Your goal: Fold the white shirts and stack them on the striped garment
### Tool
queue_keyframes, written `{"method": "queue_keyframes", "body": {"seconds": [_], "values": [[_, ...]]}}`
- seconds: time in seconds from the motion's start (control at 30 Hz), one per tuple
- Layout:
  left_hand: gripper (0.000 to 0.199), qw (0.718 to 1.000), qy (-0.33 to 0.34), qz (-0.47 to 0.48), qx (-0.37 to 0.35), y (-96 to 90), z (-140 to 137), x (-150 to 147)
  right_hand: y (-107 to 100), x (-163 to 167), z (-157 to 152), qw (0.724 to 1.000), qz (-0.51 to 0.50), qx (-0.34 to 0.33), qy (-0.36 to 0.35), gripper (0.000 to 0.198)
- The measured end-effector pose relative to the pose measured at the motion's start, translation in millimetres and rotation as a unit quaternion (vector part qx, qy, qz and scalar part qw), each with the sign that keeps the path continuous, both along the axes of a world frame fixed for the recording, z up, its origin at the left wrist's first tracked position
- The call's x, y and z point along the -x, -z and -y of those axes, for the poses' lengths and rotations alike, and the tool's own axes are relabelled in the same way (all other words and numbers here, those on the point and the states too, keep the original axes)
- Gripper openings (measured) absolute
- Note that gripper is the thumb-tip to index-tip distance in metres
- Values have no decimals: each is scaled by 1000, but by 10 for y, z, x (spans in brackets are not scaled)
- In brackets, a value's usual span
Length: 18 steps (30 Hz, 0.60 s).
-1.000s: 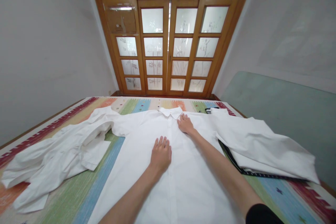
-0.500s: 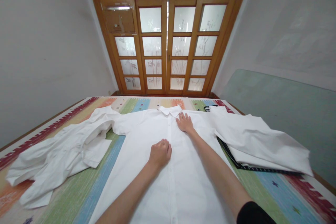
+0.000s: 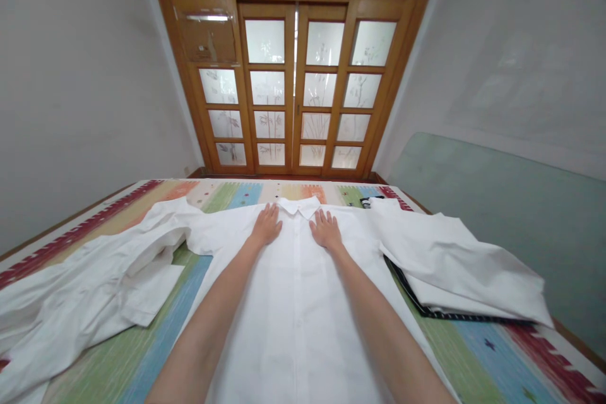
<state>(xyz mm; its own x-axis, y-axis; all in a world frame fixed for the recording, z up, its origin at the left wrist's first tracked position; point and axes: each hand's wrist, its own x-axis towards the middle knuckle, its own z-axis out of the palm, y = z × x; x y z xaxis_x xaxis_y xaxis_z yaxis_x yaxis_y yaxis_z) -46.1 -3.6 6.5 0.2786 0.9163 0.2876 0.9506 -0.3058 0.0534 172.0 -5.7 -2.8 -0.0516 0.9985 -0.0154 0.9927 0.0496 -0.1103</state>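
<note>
A white button-front shirt [image 3: 297,303] lies spread out face up, its collar [image 3: 298,205] at the far end. My left hand [image 3: 267,225] rests flat on the shirt just left of the collar, fingers stretched out. On the other side of the collar, my right hand [image 3: 326,229] also lies flat with its fingers apart. Neither hand grips the fabric. Both short sleeves reach out sideways over or against other white clothes.
A crumpled white garment [image 3: 95,284] lies to the left. To the right, white clothes [image 3: 454,252] are heaped over a black striped cloth [image 3: 426,310]. Beneath everything is a colourful striped cover [image 3: 492,360]. A pale green panel [image 3: 497,183] leans on the right wall; wooden glazed doors [image 3: 296,88] stand behind.
My left hand has moved from the middle of the shirt, where it was curled, up to the left of the collar and opened flat. My right hand stays beside the collar.
</note>
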Motion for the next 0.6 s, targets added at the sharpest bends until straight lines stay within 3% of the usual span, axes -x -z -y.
{"method": "queue_keyframes", "body": {"seconds": [0.3, 0.6], "values": [[36, 1000, 15, -6, 8, -65, -182, 32, 1, -1, -7, 1000, -15, -2, 3, 65], [49, 996, 22, -30, 76, -6, -314, 11, 6, 5, 5, 1000, -27, -5, 2, 66]]}}
